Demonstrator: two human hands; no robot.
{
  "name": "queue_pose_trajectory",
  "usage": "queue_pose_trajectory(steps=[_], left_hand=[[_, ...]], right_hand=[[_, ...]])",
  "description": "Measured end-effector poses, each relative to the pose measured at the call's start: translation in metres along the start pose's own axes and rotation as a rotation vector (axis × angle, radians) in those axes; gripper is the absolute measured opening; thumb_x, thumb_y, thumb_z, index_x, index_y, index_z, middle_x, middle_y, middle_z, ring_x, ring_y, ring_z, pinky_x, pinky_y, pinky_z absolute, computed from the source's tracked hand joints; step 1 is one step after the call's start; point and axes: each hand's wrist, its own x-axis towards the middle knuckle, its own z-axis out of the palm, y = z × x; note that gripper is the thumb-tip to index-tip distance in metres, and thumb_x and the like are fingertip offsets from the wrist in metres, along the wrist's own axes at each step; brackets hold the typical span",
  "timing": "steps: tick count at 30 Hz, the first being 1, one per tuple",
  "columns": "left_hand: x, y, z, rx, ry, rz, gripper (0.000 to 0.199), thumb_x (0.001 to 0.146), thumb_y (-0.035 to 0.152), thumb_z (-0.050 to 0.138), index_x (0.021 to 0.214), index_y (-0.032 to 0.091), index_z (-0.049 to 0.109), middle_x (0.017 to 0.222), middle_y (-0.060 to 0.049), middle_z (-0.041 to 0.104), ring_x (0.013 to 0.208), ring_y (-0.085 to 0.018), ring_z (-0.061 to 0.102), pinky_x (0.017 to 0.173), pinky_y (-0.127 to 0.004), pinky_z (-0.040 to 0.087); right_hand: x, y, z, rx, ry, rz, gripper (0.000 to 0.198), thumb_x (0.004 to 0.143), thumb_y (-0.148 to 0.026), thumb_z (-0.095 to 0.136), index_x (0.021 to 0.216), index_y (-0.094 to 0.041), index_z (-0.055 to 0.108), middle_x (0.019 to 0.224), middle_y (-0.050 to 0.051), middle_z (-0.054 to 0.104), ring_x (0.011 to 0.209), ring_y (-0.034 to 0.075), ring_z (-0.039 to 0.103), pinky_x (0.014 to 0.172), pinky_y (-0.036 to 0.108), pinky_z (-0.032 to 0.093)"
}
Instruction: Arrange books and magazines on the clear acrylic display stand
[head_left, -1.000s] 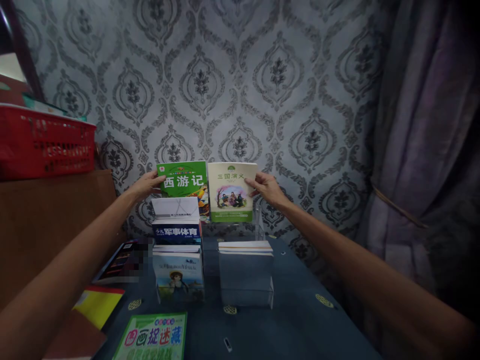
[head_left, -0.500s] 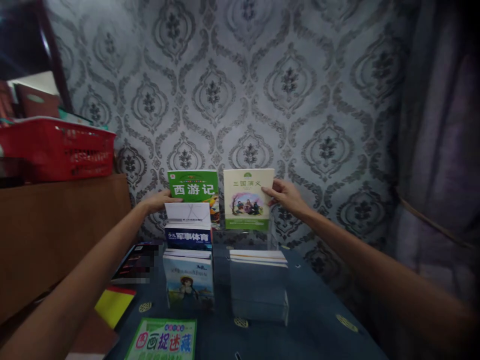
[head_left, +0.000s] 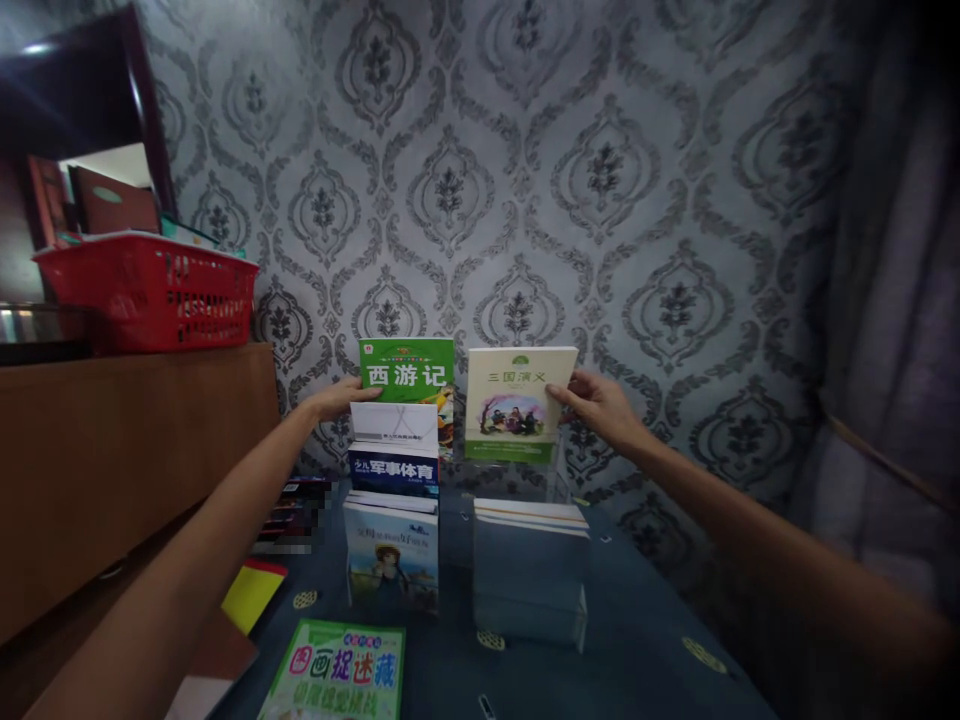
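At the back of a clear stepped book stand, my left hand (head_left: 341,398) grips the left edge of a green book (head_left: 409,372), which stands upright behind other books. A cream and green book (head_left: 517,405) is pinched at its right edge by my right hand (head_left: 596,405), thumb on its cover, and tilts slightly. In front of the green book are a white book (head_left: 394,424), a dark blue book (head_left: 394,470) and a light blue book (head_left: 394,550) with a figure in a hat. Several books with a plain grey-blue front (head_left: 531,565) fill the right stand.
A green picture book (head_left: 337,670) lies flat on the dark blue tablecloth (head_left: 630,640). To the left stands a wooden cabinet (head_left: 150,430) bearing a red basket (head_left: 180,295). Dark books (head_left: 296,510) and a yellow item (head_left: 255,592) lie beside it. Patterned wallpaper rises behind; a curtain (head_left: 877,350) hangs right.
The view has shifted a little, so everything sits further right. The cream book in my right hand has tilted slightly. My left hand keeps its grip on the green book.
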Motion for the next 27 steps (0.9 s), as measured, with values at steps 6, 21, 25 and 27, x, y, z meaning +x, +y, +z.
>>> queue_pose_trajectory(steps=[6, 21, 25, 27], left_hand=[[0.003, -0.002, 0.001, 0.035, -0.002, 0.022, 0.060, 0.062, 0.047, 0.085, 0.110, 0.013, 0.071, 0.108, -0.013, 0.076, 0.099, -0.028, 0.070, 0.085, -0.038, 0.054], [0.015, -0.015, 0.006, 0.131, 0.128, 0.090, 0.044, 0.049, 0.036, 0.085, 0.087, 0.016, 0.075, 0.080, -0.005, 0.077, 0.075, -0.024, 0.069, 0.067, -0.031, 0.053], [0.013, -0.014, 0.008, 0.132, 0.121, 0.076, 0.040, 0.050, 0.036, 0.083, 0.084, 0.017, 0.076, 0.075, -0.004, 0.076, 0.071, -0.023, 0.068, 0.062, -0.028, 0.051], [0.011, -0.015, 0.010, 0.129, 0.112, 0.067, 0.041, 0.050, 0.036, 0.083, 0.086, 0.016, 0.076, 0.074, -0.004, 0.076, 0.071, -0.023, 0.068, 0.060, -0.027, 0.049]], right_hand=[[-0.004, 0.000, 0.002, -0.039, 0.020, 0.016, 0.053, 0.068, -0.056, 0.077, 0.108, -0.022, 0.067, 0.093, 0.008, 0.078, 0.076, 0.025, 0.071, 0.051, 0.032, 0.059], [0.004, 0.010, 0.006, -0.084, 0.076, -0.008, 0.036, 0.071, -0.051, 0.074, 0.091, -0.023, 0.068, 0.079, 0.005, 0.076, 0.063, 0.022, 0.068, 0.043, 0.029, 0.055], [0.019, 0.018, 0.008, -0.190, 0.119, 0.030, 0.033, 0.075, -0.050, 0.070, 0.091, -0.022, 0.067, 0.076, 0.007, 0.075, 0.055, 0.020, 0.066, 0.041, 0.030, 0.053], [0.026, 0.024, 0.010, -0.221, 0.130, 0.039, 0.031, 0.078, -0.049, 0.069, 0.091, -0.021, 0.067, 0.075, 0.008, 0.074, 0.053, 0.020, 0.065, 0.041, 0.029, 0.052]])
